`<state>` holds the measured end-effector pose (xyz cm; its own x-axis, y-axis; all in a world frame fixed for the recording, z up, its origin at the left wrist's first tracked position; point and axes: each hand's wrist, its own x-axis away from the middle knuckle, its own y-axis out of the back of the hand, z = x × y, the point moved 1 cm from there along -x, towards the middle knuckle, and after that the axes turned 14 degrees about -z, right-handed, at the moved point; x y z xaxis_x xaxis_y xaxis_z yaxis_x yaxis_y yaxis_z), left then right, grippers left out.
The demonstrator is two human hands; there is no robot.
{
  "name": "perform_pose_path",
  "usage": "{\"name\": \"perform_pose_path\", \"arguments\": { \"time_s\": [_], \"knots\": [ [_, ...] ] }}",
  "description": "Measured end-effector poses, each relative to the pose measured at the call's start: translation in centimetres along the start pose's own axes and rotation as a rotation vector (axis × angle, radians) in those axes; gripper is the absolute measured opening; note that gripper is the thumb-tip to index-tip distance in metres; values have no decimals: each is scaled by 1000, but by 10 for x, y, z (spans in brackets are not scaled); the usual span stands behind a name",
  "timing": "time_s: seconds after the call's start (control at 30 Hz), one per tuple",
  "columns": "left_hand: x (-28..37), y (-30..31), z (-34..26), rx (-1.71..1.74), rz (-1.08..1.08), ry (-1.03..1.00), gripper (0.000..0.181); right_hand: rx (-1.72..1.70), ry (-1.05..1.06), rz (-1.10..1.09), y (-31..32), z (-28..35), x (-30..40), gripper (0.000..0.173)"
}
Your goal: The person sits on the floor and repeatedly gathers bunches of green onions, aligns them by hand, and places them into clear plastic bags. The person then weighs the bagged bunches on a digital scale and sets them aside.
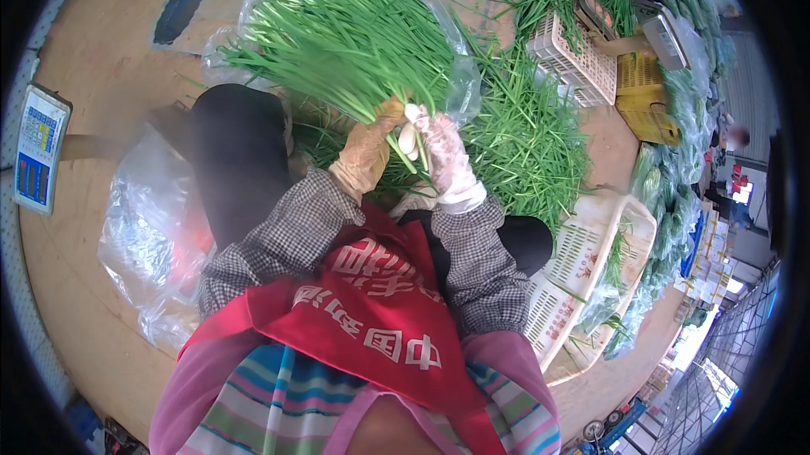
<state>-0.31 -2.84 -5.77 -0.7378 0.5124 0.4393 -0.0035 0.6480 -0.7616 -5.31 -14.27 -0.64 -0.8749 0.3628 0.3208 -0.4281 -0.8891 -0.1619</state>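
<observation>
Both my hands wear thin gloves and meet over a plastic-lined pile of long green stalks [354, 31], which look like garlic chives. In a yellowish glove, my left hand [366, 150] grips a bunch of green stalks [335, 84] that fans up and left over the pile. My right hand [446, 154], in a whitish glove, pinches a few stalks [405, 152] whose cut ends point down towards me. Its fingertips are close to the left hand's. The clear plastic sheet [465, 84] surrounds the pile. Loose green leaves [525, 145] lie beside my right hand.
A digital scale display [41, 148] stands left, near a clear plastic bag [152, 233]. At right are a white plastic crate [569, 278], another white crate [563, 56], a yellow crate [645, 100] and a second scale display [664, 34]. Bagged greens [677, 202] line the far right.
</observation>
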Motion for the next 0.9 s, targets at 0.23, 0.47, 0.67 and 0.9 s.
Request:
{"name": "perform_pose_path", "arguments": {
  "time_s": [0.23, 0.47, 0.67, 0.9],
  "knots": [
    [6, -4, -16, -30, 75, 141, 53, -35, -105, -32, 2, -26, 13, 32],
    [6, -3, -25, 27, 75, 111, 48, -620, 317, -461, 148, -14, 3, 23],
    [1, -2, -18, 14, 3, 63, 53, 274, 122, -822, 91, -15, 9, 46],
    [-8, 22, -20, -118, -328, -283, 34, 331, 330, -70, -1, -39, -51, 17]
  ]
}}
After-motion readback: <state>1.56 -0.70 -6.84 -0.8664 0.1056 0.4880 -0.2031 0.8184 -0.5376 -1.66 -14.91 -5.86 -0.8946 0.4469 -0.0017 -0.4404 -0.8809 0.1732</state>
